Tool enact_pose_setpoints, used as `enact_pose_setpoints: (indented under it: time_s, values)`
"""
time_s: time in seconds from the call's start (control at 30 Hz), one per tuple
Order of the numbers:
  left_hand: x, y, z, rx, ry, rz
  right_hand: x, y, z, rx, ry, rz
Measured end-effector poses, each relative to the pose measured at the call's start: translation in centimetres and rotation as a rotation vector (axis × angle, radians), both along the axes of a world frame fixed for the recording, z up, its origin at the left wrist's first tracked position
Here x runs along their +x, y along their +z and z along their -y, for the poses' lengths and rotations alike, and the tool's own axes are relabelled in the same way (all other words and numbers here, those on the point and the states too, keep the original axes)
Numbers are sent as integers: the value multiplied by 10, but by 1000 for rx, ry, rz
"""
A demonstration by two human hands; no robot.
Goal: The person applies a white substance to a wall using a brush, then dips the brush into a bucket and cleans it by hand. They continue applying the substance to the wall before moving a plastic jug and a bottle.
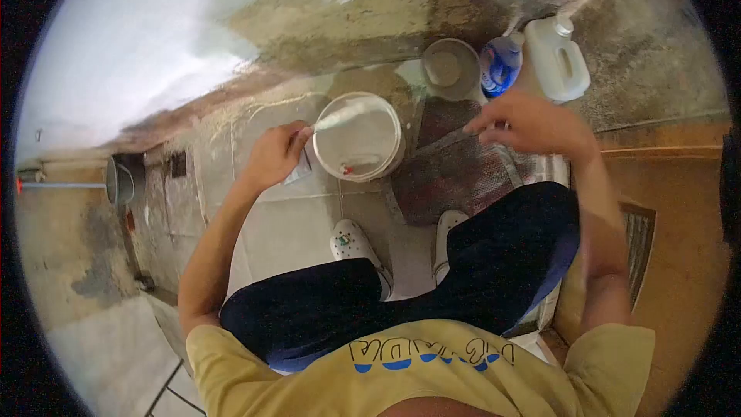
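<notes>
My left hand [279,154] is closed, its thumb and fingers pinching the end of a white, elongated thing [341,116] whose exact kind I cannot make out. That thing reaches over the rim of a white bucket [398,139]. Inside the bucket, low down, shows a small red-tipped object [347,171]. A small flat packet-like piece [299,171] lies on the floor just below my left hand. To the right, my right hand [532,125] hangs over a dark reddish mat [440,177], fingers apart and loosely bent, with nothing visible in them.
Against the stained wall stand a small pale tub [429,69], a blue bottle [502,69] and a white jug with a handle [552,62]. A dark bucket [123,180] sits far left beside a long pole [65,185]. My white clogs [355,243] are on the tiled floor.
</notes>
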State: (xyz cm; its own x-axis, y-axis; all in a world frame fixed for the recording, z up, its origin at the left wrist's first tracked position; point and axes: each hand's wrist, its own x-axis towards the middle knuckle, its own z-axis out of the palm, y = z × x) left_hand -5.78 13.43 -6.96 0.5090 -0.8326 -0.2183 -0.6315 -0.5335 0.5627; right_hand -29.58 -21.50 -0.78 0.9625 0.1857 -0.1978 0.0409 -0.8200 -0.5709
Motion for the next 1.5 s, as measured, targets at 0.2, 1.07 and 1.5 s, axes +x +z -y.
enact_pose_setpoints:
  time_s: [0.2,1.07,1.5]
  values:
    - [-31,-24,-42,71,7,365,105,-96,24,167,-137,-296]
    - [-32,-55,-40,205,181,93,154,-219,-18,669,-153,-508]
    - [-40,-45,-45,364,115,196,130,-241,-40,642,-303,-384]
